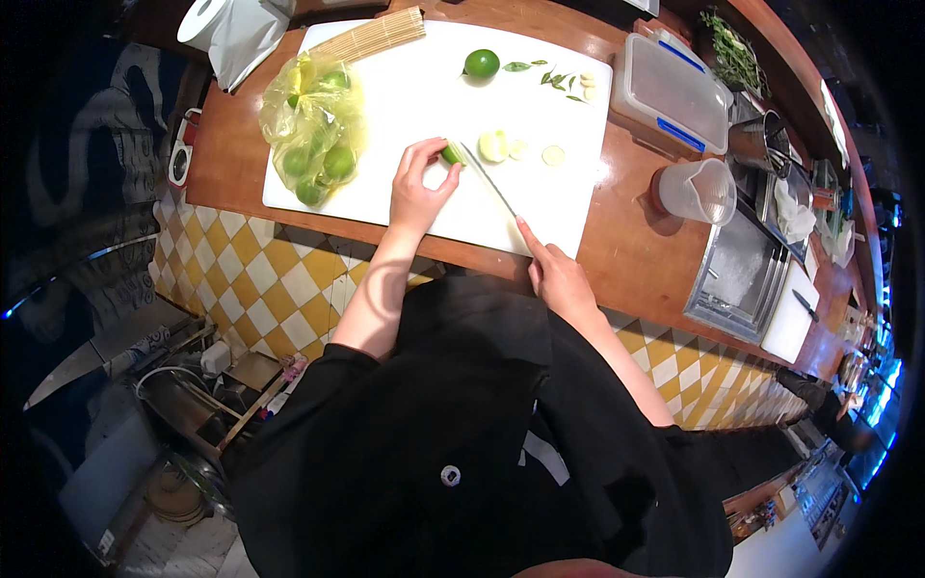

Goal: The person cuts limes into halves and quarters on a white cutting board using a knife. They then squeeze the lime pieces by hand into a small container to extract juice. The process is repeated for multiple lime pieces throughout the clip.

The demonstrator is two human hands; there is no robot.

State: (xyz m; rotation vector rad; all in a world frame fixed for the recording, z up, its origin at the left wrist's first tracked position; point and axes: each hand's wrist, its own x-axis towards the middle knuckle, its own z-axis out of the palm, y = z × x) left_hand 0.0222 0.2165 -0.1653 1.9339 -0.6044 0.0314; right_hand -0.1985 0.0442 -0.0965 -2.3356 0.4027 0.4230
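Note:
On a white cutting board (pixel 405 94), my left hand (pixel 423 184) holds a piece of lime (pixel 453 154) between thumb and fingers. My right hand (pixel 556 271) grips a knife (pixel 491 182), its blade pointing up and left with the tip beside the lime piece. Right of the blade lie a peeled lime (pixel 494 146), a pale round slice (pixel 517 149) touching or close to it, and another slice (pixel 553 155). Farther back sits a whole green lime (pixel 482 64), with small green leaves (pixel 556 79) and pale garlic-like cloves (pixel 588 85) near the board's far right corner.
A yellow plastic bag of limes (pixel 314 137) rests on the board's left side, below a rolled bamboo mat (pixel 372 36). To the right stand a lidded plastic container (pixel 676 90), a clear measuring jug (pixel 697 191) and a metal basin (pixel 737 271). Paper roll (pixel 206 22) is back left.

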